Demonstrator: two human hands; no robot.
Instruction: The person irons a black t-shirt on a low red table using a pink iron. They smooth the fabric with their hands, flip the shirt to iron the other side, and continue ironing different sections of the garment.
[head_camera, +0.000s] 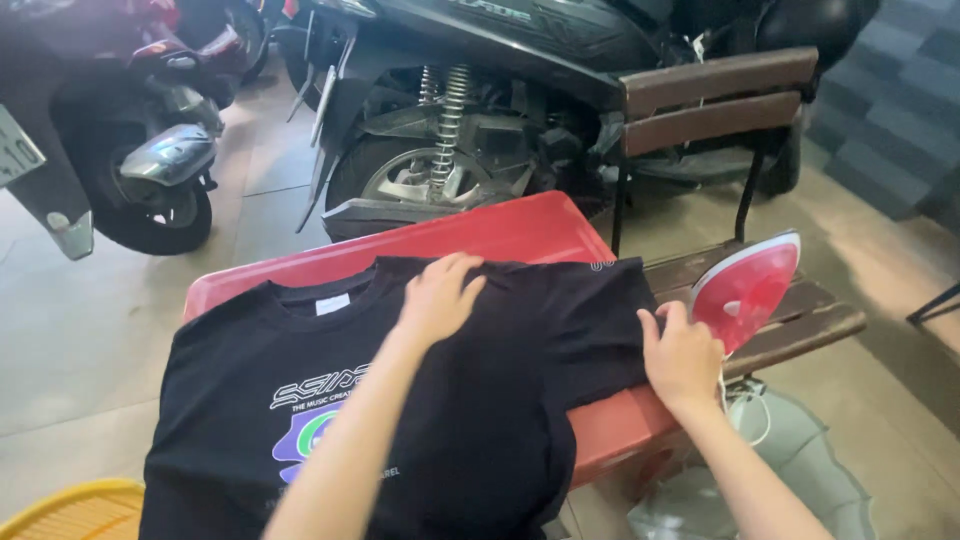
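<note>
A black T-shirt (300, 380) with a printed chest design lies spread over a red plastic table (500, 232). My left hand (438, 298) rests flat on the shirt near the right shoulder, fingers apart. My right hand (682, 352) pinches the edge of the right sleeve at the table's right side. A red and white clothes iron (745, 288) stands on its heel just beyond my right hand, on the seat of a wooden chair (800, 320).
A dark scooter (470, 130) is parked right behind the table, and another motorbike (130, 150) stands at the left. A yellow plastic object (75, 510) shows at the bottom left. Grey-green cloth (810, 470) lies on the tiled floor at the lower right.
</note>
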